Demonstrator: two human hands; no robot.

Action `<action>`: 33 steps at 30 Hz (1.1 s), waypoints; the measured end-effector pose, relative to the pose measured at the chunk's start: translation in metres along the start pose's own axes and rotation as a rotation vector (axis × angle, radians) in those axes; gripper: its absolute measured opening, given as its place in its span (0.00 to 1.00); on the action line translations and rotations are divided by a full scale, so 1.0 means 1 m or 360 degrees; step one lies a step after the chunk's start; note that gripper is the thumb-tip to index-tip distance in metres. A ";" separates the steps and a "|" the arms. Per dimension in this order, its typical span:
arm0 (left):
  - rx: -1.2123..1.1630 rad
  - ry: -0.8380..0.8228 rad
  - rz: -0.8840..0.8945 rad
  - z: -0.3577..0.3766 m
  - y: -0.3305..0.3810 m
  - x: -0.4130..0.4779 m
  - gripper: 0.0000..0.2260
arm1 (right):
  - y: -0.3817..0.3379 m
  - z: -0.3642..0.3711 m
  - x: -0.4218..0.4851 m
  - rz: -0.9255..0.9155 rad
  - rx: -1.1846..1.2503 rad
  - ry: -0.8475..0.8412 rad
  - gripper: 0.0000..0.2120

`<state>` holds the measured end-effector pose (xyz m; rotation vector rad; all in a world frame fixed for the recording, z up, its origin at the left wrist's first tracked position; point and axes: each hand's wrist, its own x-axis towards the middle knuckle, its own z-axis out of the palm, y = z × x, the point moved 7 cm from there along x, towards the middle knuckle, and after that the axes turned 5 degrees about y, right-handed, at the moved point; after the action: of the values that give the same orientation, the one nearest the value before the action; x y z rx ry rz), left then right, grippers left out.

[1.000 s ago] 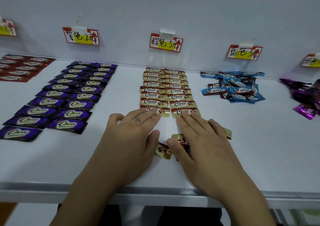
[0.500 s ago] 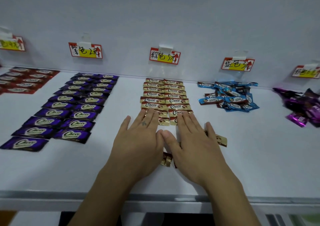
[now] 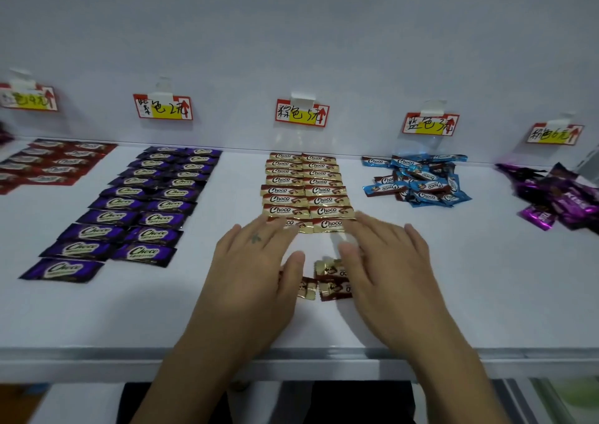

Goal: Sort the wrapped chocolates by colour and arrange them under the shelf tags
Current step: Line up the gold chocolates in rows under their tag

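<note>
Both hands lie palm down on the white shelf (image 3: 486,277), in front of the gold chocolates (image 3: 304,190), which are laid flat in 2 neat columns under the middle tag (image 3: 302,113). The left hand (image 3: 249,271) has its fingers (image 3: 275,229) straight and close together, the tips over the front wrapper of the left column. The right hand (image 3: 389,271) has its fingers (image 3: 366,225) straight and slightly spread, tips just beside the front wrapper of the right column; they are blurred. Neither hand grips anything. Between the 2 thumbs lie a few loose gold wrappers (image 3: 330,281), crooked and partly hidden under the hands; the left thumb touches one.

To the left, the purple chocolates (image 3: 142,206) sit in 2 columns with 1 more at the front, and the red chocolates (image 3: 55,164) lie in rows further left. To the right, the blue chocolates (image 3: 418,180) form a loose heap, and the magenta chocolates (image 3: 557,196) another heap at the far right.
</note>
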<state>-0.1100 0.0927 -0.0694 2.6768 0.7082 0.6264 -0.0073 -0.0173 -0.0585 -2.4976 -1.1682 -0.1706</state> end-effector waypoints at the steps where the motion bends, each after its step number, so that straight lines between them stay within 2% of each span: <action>1: -0.0035 0.0080 0.0098 -0.005 0.002 -0.010 0.24 | 0.000 -0.004 -0.007 -0.0045 0.0006 0.0067 0.26; 4: -0.0126 0.0178 0.0283 -0.009 0.006 -0.033 0.17 | 0.001 -0.007 -0.025 -0.0181 -0.0010 0.0301 0.15; 8: -0.0109 0.0164 0.0319 -0.007 0.006 -0.033 0.10 | 0.003 0.004 -0.026 -0.0114 0.0099 0.0303 0.18; 10: -0.0109 0.0108 0.0188 -0.005 -0.005 -0.028 0.16 | -0.001 0.006 -0.022 -0.0095 0.0105 0.0258 0.19; 14: -0.0171 0.0101 -0.0105 -0.013 -0.021 -0.024 0.15 | -0.003 0.006 -0.013 -0.0115 0.0101 0.0073 0.15; 17: -0.0260 0.0044 -0.0189 -0.014 -0.023 -0.022 0.14 | -0.005 0.003 -0.012 -0.0171 0.0136 0.0162 0.12; 21: -0.0365 -0.0002 -0.0244 -0.015 -0.024 -0.018 0.10 | 0.001 -0.002 -0.013 -0.0059 0.0304 0.0332 0.07; 27: 0.0018 0.0022 -0.0290 -0.015 -0.027 0.001 0.14 | 0.021 -0.005 -0.008 0.0357 0.1012 0.0251 0.11; 29: 0.0046 0.0011 -0.0300 -0.012 -0.024 0.008 0.16 | 0.023 -0.006 -0.003 0.0394 0.1067 0.0208 0.10; 33: 0.0001 0.0035 -0.0275 -0.006 -0.017 0.015 0.16 | 0.025 -0.008 0.009 0.0381 0.0905 0.0185 0.06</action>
<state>-0.1072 0.1158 -0.0657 2.5769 0.9334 0.6106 0.0183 -0.0287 -0.0553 -2.0622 -0.7308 0.0737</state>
